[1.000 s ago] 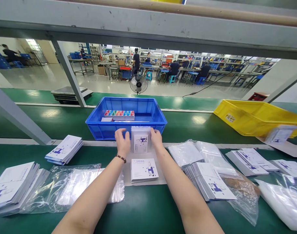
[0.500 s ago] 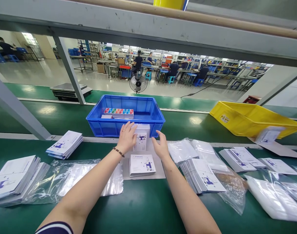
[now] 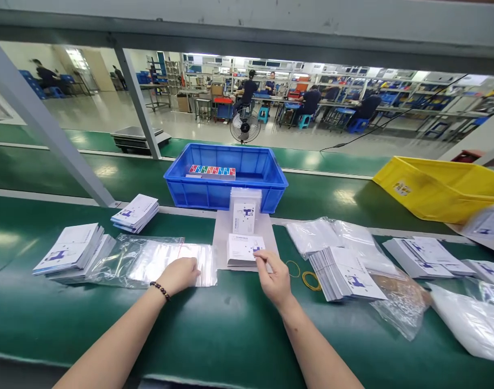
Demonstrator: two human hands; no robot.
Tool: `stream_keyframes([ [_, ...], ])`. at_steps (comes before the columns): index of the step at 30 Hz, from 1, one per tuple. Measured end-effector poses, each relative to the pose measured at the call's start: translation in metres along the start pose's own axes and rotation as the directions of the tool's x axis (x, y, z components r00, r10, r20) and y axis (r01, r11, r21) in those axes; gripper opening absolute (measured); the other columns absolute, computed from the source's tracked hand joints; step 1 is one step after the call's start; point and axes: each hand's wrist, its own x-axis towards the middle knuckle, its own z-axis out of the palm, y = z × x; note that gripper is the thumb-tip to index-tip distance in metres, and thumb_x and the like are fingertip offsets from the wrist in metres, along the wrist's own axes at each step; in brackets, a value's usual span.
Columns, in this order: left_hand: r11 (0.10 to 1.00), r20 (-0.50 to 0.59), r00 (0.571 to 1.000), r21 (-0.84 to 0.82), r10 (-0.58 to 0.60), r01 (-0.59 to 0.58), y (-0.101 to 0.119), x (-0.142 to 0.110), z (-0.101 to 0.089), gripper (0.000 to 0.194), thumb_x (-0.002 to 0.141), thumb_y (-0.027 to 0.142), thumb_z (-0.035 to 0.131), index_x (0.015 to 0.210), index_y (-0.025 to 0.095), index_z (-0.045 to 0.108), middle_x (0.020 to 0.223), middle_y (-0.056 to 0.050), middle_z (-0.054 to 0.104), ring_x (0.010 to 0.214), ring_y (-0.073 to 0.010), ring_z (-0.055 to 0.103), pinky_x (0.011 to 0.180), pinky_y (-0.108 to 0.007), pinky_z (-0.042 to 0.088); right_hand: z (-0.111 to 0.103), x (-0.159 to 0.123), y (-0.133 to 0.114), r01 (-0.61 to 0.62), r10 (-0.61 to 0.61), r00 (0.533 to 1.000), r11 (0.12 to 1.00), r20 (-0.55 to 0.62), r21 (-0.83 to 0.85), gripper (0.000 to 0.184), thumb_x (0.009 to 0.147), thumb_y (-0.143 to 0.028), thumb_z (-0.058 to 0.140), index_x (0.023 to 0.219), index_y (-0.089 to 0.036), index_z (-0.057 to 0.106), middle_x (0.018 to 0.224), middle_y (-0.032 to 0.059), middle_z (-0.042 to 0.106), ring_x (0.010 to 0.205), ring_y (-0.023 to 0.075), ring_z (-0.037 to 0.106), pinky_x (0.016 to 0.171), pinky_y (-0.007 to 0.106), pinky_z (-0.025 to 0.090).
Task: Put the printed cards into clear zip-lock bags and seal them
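At centre, the bagged booklets (image 3: 244, 217) stand released; left hand (image 3: 181, 275) moved to clear bags (image 3: 158, 263), right hand (image 3: 276, 280) to booklet stack (image 3: 242, 249); their grip I cannot tell.

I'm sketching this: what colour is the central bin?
Blue; the bin shows best in the head view.

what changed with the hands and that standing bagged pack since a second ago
Both hands have left the bagged pack and drawn back toward the person: the left hand to the clear bags, the right hand to the booklet stack. The pack still stands before the blue bin.
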Motion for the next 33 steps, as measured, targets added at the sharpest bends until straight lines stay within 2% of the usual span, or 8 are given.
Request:
stream_keyframes([
  [3,0.999,-0.004,0.999,-0.037,0.036,-0.036,0.001,-0.002,0.003,0.019,0.074,0.021,0.038,0.062,0.016,0.051,0.072,-0.008,0.062,0.068,-0.0196,0.056,0.055,-0.025,0.033,0.010,-0.012,-0.003,-0.115,0.100,0.966,0.992,0.240,0.048,0.017,0.080,-0.022,0.043,0.074,-0.018,0.058,0.066,0.0031,0.060,0.061,0.0133,0.055,0.058,0.025,0.045],
  [9,0.896,0.096,0.986,-0.438,0.134,-0.079,0.035,-0.023,0.012,0.024,0.074,0.033,0.037,0.059,0.017,0.048,0.050,0.001,0.052,0.046,-0.0126,0.049,0.046,-0.022,0.032,0.033,-0.030,-0.005,-0.558,0.375,0.689,0.821,0.620,0.124,0.023,0.079,-0.033,0.044,0.082,-0.015,0.059,0.058,-0.0002,0.057,0.045,0.0104,0.052,0.043,0.021,0.041],
  [11,0.882,0.115,0.980,-0.463,0.160,-0.090,0.048,-0.025,0.019,0.027,0.074,0.034,0.038,0.054,0.017,0.045,0.046,0.002,0.049,0.041,-0.0112,0.046,0.043,-0.022,0.030,0.034,-0.032,-0.006,-0.512,0.401,0.725,0.858,0.560,0.048,0.024,0.077,-0.028,0.047,0.094,-0.015,0.057,0.058,-0.0004,0.059,0.048,0.0121,0.054,0.047,0.023,0.043],
  [15,0.780,0.057,0.980,-0.614,0.192,-0.118,0.066,-0.016,0.030,0.034,0.075,0.040,0.038,0.051,0.016,0.044,0.044,0.003,0.046,0.039,-0.0094,0.042,0.043,-0.022,0.032,0.030,-0.034,-0.005,-0.128,0.200,0.885,0.973,0.420,-0.194,0.028,0.080,-0.017,0.037,0.096,-0.016,0.059,0.075,0.0065,0.064,0.069,0.0170,0.059,0.063,0.028,0.045],
  [19,0.559,0.061,0.991,-0.829,0.119,-0.016,0.074,-0.005,0.037,0.030,0.072,0.039,0.042,0.054,0.016,0.046,0.044,0.004,0.044,0.039,-0.0086,0.041,0.038,-0.019,0.028,0.026,-0.036,-0.003,0.078,0.065,0.899,0.950,0.433,-0.304,0.033,0.080,-0.012,0.032,0.103,-0.011,0.056,0.079,0.0102,0.063,0.070,0.0187,0.058,0.062,0.029,0.046],
  [23,0.453,0.033,0.996,-0.891,0.084,-0.009,0.075,-0.002,0.045,0.028,0.071,0.033,0.043,0.049,0.016,0.043,0.044,0.005,0.043,0.039,-0.0066,0.037,0.039,-0.019,0.028,0.022,-0.031,-0.010,0.017,0.090,0.894,0.972,0.439,-0.234,0.035,0.073,-0.015,0.046,0.107,-0.015,0.052,0.084,0.0067,0.059,0.071,0.0165,0.054,0.063,0.027,0.045],
  [28,0.463,-0.057,0.994,-0.881,0.096,-0.095,0.071,-0.004,0.050,0.029,0.071,0.035,0.046,0.049,0.016,0.042,0.043,0.006,0.039,0.043,-0.0076,0.036,0.045,-0.020,0.029,0.018,-0.024,-0.015,-0.195,0.254,0.880,0.964,0.401,-0.182,0.004,0.069,-0.018,0.051,0.069,-0.017,0.055,0.065,0.0003,0.052,0.059,0.0117,0.048,0.055,0.022,0.040],
  [33,0.525,-0.058,0.986,-0.841,0.155,-0.131,0.070,-0.005,0.053,0.030,0.073,0.036,0.043,0.051,0.017,0.041,0.047,0.005,0.040,0.048,-0.0092,0.036,0.047,-0.022,0.029,0.023,-0.027,-0.010,-0.139,0.214,0.892,0.968,0.398,-0.208,0.023,0.078,-0.017,0.038,0.057,-0.018,0.048,0.054,-0.0015,0.046,0.051,0.0103,0.043,0.049,0.021,0.033],
])
